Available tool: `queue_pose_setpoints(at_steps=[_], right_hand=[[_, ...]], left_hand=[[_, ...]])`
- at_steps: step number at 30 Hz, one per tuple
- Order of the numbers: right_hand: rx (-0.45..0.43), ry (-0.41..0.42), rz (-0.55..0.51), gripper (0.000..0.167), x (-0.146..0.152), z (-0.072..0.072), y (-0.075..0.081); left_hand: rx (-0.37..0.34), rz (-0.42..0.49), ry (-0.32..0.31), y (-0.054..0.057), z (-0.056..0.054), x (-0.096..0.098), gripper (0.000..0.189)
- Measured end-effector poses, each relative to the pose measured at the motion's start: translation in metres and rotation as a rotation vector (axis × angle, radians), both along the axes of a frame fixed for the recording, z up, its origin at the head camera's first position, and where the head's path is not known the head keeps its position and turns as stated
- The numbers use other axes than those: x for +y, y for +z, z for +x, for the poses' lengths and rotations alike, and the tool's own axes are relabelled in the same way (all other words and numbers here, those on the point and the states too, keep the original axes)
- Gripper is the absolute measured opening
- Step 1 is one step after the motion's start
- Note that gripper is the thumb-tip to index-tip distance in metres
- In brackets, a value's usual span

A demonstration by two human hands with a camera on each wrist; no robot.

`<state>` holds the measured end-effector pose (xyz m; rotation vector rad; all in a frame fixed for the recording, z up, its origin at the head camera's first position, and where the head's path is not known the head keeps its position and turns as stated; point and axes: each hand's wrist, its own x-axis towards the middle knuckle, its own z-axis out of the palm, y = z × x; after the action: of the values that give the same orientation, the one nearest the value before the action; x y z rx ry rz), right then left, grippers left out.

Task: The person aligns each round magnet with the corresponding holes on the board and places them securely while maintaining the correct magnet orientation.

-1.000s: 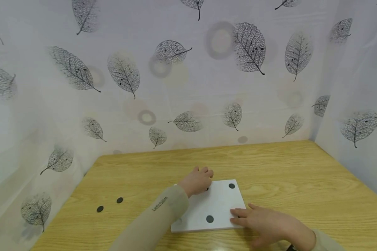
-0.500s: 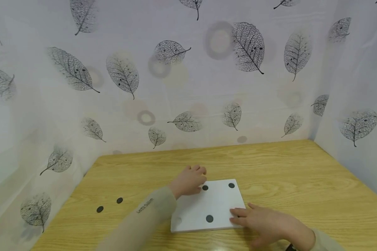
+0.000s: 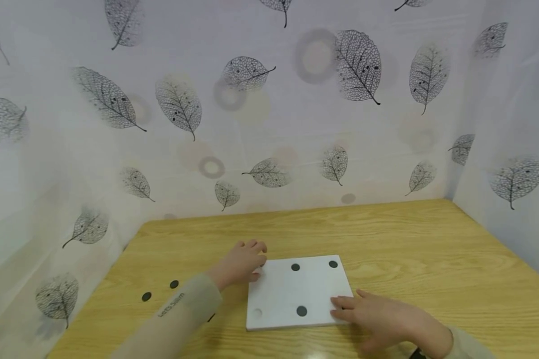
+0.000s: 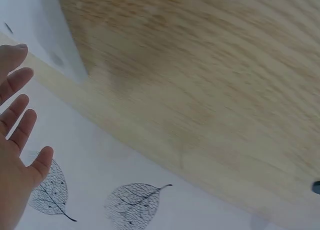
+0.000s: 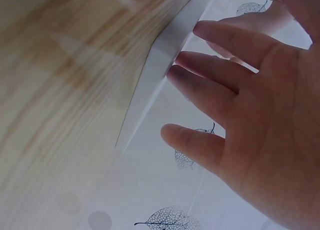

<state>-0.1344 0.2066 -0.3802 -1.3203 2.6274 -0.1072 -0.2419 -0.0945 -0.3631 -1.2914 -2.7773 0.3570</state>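
Note:
A flat white board (image 3: 278,294) lies on the table, with dark round discs on it: one at the back middle (image 3: 295,267), one in the back right corner (image 3: 333,264) and one at the front middle (image 3: 301,311). Its front left corner shows a bare round recess (image 3: 257,313). My left hand (image 3: 240,264) hovers at the back left corner, fingers loosely bent and apart; the left wrist view shows nothing between them. My right hand (image 3: 382,319) rests its extended fingertips on the board's right edge, covering the front right corner.
Two dark discs (image 3: 146,296) (image 3: 174,284) lie on the wooden table (image 3: 386,239) left of the board. A sliver of something dark (image 3: 211,317) peeks out beside the left sleeve. A leaf-patterned curtain (image 3: 269,124) stands behind and at both sides.
My left hand has moved left across the board's back edge, from the back middle disc to the back left corner, uncovering that disc. The right hand has stayed in place.

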Motion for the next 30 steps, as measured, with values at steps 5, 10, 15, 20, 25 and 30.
queue_pose_setpoints(at_steps=[5, 10, 15, 20, 25, 30], right_hand=[[0.013, 0.007, -0.004, 0.063, 0.002, 0.0, -0.001], [0.023, 0.013, -0.006, 0.064, 0.003, 0.0, -0.002], [0.024, 0.009, -0.004, 0.064, 0.003, 0.0, -0.002], [0.016, 0.001, 0.003, 0.064, 0.002, 0.0, -0.002], [0.003, -0.002, 0.008, 0.064, 0.002, 0.0, -0.002], [0.003, 0.002, 0.008, 0.064, 0.002, 0.0, -0.002]], left_hand=[[0.004, 0.067, -0.003, -0.006, 0.0, -0.02, 0.011], [0.025, 0.103, -0.011, -0.012, 0.0, -0.037, 0.011], [-0.016, 0.128, 0.023, -0.014, 0.002, -0.05, 0.014], [-0.03, 0.128, 0.064, -0.015, 0.003, -0.062, 0.016], [-0.017, 0.136, 0.089, -0.019, 0.003, -0.077, 0.016], [0.002, 0.146, 0.118, -0.02, 0.003, -0.094, 0.016]])
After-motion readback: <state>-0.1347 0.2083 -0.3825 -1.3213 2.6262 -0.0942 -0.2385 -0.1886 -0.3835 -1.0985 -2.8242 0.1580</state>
